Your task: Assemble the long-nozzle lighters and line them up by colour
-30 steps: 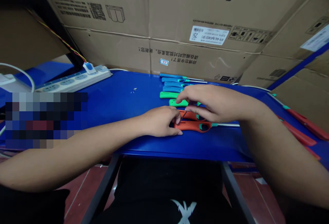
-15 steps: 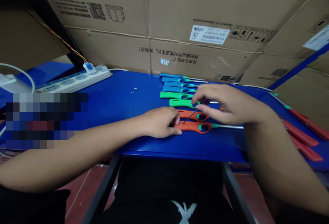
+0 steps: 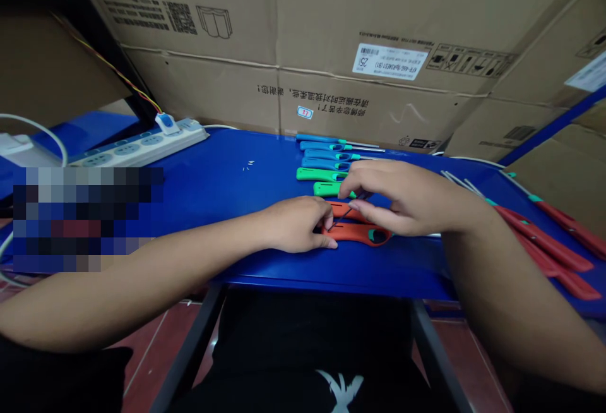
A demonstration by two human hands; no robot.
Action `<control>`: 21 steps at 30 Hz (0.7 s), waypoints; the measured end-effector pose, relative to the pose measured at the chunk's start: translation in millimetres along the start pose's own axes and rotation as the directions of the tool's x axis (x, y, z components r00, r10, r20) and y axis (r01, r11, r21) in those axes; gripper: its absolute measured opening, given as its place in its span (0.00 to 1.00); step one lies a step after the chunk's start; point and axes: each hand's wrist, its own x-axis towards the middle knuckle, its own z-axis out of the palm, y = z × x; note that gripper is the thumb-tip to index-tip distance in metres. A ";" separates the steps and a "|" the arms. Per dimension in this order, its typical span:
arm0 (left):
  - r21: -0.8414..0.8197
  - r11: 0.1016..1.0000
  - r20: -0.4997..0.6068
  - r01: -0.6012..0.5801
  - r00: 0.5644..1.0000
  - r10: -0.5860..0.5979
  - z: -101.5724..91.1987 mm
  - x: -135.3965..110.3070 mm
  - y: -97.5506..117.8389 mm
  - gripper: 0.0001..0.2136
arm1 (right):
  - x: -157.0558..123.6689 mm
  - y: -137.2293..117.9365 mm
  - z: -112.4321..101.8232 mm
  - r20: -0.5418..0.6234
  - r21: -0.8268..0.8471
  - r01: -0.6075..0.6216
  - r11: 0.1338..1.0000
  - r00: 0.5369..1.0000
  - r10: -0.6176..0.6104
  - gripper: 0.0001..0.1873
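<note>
My left hand (image 3: 303,225) is closed round the butt end of the nearest orange stick lighter (image 3: 353,232), which lies flat on the blue table (image 3: 199,185). Between the thumb and fingertips of my right hand (image 3: 386,195) is a thin dark rod (image 3: 341,217). It slants down to the left, its tip at the lighter's butt end beside my left fingers. A second orange lighter (image 3: 348,209) lies just behind, partly covered by my hands. Beyond it are green lighters (image 3: 317,175) and blue lighters (image 3: 317,155) in a row, some hidden under my right hand.
Several red stick lighters (image 3: 544,230) lie at the right, partly behind my right arm. A white power strip (image 3: 142,144) with a plug stands at the left. Tiny pale bits (image 3: 249,164) lie on the table. A large cardboard box (image 3: 312,53) walls off the back.
My right hand has shifted left and slightly down, carrying the rod's tip left to the nearest orange lighter's butt end. My left hand stays in place. The view has shifted slightly.
</note>
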 end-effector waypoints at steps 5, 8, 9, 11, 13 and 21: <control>0.001 1.000 0.000 -0.011 1.000 0.011 -0.4 0.1 -0.3 0.14 | 2.7 -3.9 -2.2 0.031 -0.020 0.012 1.000 0.999 -0.011 0.10; 0.009 1.000 -0.002 -0.018 1.000 0.018 0.4 0.1 -0.8 0.14 | 4.5 -7.0 -4.1 0.031 -0.022 0.026 0.999 0.999 -0.025 0.10; 0.012 1.000 -0.003 -0.020 1.000 0.020 0.6 0.1 -0.9 0.14 | 5.0 -7.5 -4.4 0.034 -0.023 0.028 0.999 0.999 -0.027 0.10; 0.013 1.000 -0.002 -0.021 1.000 0.021 0.6 0.1 -0.7 0.14 | 5.8 -7.4 -4.5 0.041 -0.025 0.029 0.999 0.999 -0.028 0.10; 0.010 1.000 0.001 -0.020 1.000 0.020 0.2 0.0 -0.3 0.14 | 5.9 -5.7 -3.8 0.050 -0.029 0.028 0.999 0.998 -0.027 0.10; -0.012 0.999 -0.016 -0.037 0.999 0.036 2.0 -0.8 -2.5 0.13 | 11.2 -20.2 -3.5 0.122 -0.150 0.088 0.985 0.990 -0.070 0.10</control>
